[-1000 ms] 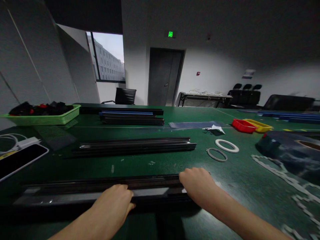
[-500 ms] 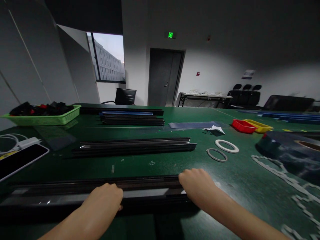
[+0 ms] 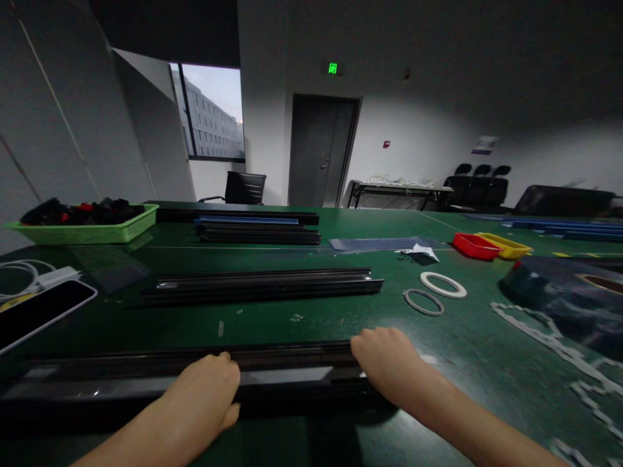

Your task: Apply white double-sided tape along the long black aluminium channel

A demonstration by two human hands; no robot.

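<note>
A long black channel-shaped profile lies across the near side of the green table, with a pale strip along its inside. My left hand rests over its middle, fingers curled onto the profile and the thumb showing at the near side. At the right end, my right hand is closed around the profile; its fingertips are hidden behind the hand. Another black profile lies farther back, parallel to the first.
A white ring and a grey ring lie right of centre. On the left are a phone and a green basket of dark parts. Red and yellow trays sit behind a large dark roll.
My left thumb has come out from the near side of the profile and is more visible. My right hand stays at the right end; the profile has hardly moved.
</note>
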